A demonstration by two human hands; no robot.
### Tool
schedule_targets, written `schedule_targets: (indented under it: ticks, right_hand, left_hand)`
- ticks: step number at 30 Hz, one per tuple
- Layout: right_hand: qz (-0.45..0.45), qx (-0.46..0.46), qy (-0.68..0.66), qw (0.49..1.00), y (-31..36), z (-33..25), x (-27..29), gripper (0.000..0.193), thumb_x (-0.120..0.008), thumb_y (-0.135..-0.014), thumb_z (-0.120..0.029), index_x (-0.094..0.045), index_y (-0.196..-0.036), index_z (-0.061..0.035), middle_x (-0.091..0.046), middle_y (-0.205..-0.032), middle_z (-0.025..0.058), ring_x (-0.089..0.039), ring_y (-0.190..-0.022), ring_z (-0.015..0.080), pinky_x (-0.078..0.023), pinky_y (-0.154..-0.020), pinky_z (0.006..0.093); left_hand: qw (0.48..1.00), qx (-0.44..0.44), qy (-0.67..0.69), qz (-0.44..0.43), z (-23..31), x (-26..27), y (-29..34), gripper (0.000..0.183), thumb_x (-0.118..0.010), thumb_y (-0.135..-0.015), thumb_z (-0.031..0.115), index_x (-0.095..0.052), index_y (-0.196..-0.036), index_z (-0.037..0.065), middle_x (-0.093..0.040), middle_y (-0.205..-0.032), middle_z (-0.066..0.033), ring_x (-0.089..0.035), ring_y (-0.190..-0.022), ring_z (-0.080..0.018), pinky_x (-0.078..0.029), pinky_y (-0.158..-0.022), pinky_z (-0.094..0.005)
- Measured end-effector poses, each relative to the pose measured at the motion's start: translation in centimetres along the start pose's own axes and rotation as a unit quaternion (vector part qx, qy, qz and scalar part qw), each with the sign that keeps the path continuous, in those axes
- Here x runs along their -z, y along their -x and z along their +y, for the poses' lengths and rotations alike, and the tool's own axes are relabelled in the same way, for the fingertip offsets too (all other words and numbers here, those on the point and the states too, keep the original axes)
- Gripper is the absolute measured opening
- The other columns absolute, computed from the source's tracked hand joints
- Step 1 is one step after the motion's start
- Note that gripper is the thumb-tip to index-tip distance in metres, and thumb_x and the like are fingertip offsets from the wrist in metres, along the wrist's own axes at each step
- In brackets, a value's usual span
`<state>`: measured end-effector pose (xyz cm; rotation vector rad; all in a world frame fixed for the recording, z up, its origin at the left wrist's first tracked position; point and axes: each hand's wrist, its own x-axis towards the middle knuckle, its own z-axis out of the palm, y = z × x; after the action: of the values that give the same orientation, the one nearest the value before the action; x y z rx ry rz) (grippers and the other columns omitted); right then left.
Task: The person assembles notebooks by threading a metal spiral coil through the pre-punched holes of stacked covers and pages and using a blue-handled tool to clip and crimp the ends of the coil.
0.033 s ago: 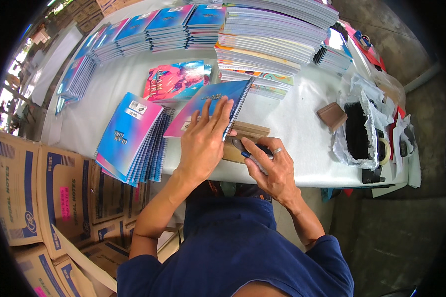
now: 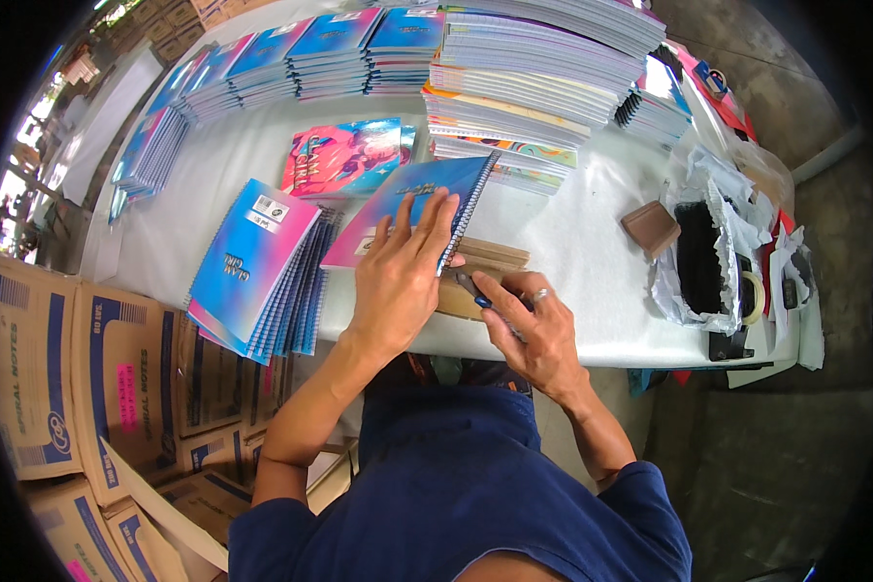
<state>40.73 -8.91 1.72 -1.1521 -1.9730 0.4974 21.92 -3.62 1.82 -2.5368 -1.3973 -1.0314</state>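
Note:
A blue and pink spiral notebook lies at a slant in front of me, its wire coil on the right. My left hand spreads its fingers over the cover, and its thumb tip shows by the coil's lower end, so it grips the book there. Close to that end, my right hand is closed round pliers with dark jaws and blue-black handles. Brown wooden or cardboard strips lie beneath the coil. Left of the notebook is a fanned pile of similar notebooks.
A pink notebook lies beyond. Notebook piles line the far side, with a tall stack at centre. On the right are a brown block, a torn-wrapped dark container and a tape roll. Cartons stand lower left.
The pliers have turned slightly in my right hand, so less of the blue handles shows. My left hand and the notebook stay in place.

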Motion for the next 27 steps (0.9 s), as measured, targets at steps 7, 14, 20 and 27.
schedule_targets:
  ticks: [7, 14, 20, 27]
  right_hand:
    - [-0.135, -0.075, -0.203, 0.967, -2.5, -0.3, 2.3, 0.028, -0.056, -0.097, -0.017, -0.064, -0.121, -0.0045, -0.059, -0.081, 0.0102, -0.057, -0.078, 0.0194, -0.046, -0.075, 0.0336]
    - [0.056, -0.089, 0.060, 0.993, -4.0, 7.8, 3.8, 0.027, -0.056, -0.097, -0.015, -0.063, -0.121, -0.0057, -0.058, -0.092, 0.0122, -0.056, -0.075, 0.0191, -0.047, -0.068, 0.0310]
    - [0.038, -0.020, 0.364, 0.931, -1.1, 17.8, 3.5, 0.031, -0.062, -0.091, -0.015, -0.064, -0.122, -0.0091, -0.060, -0.105, 0.0142, -0.058, -0.092, 0.0280, -0.045, -0.081, 0.0400]
    - [0.042, 0.023, 0.136, 0.990, -7.9, 15.1, 2.6, 0.014, -0.062, -0.089, -0.005, -0.068, -0.100, 0.0005, -0.065, -0.091, 0.0165, -0.064, -0.082, 0.0292, -0.050, -0.075, 0.0366]
  left_hand:
    - [0.997, -0.053, -0.063, 0.015, -1.9, 2.8, -0.7, 0.064, -0.066, -0.077, 0.001, -0.051, -0.138, 0.011, -0.055, -0.137, -0.0069, -0.055, -0.121, -0.0344, -0.043, -0.099, -0.0481]
    - [0.983, -0.020, -0.129, 0.131, -6.2, 13.6, -1.3, 0.060, -0.071, -0.074, 0.005, -0.061, -0.132, 0.020, -0.059, -0.135, -0.0027, -0.049, -0.130, -0.0318, -0.035, -0.107, -0.0457]
    - [0.946, 0.184, 0.131, -0.234, -14.2, 14.7, 8.6, 0.070, -0.077, -0.069, 0.014, -0.056, -0.136, 0.019, -0.056, -0.139, -0.0038, -0.026, -0.145, -0.0349, -0.016, -0.117, -0.0483]
    - [0.941, 0.259, 0.166, -0.143, -16.4, 13.5, 7.3, 0.071, -0.077, -0.072, 0.021, -0.052, -0.139, 0.014, -0.046, -0.147, -0.0089, -0.026, -0.144, -0.0332, -0.014, -0.118, -0.0474]
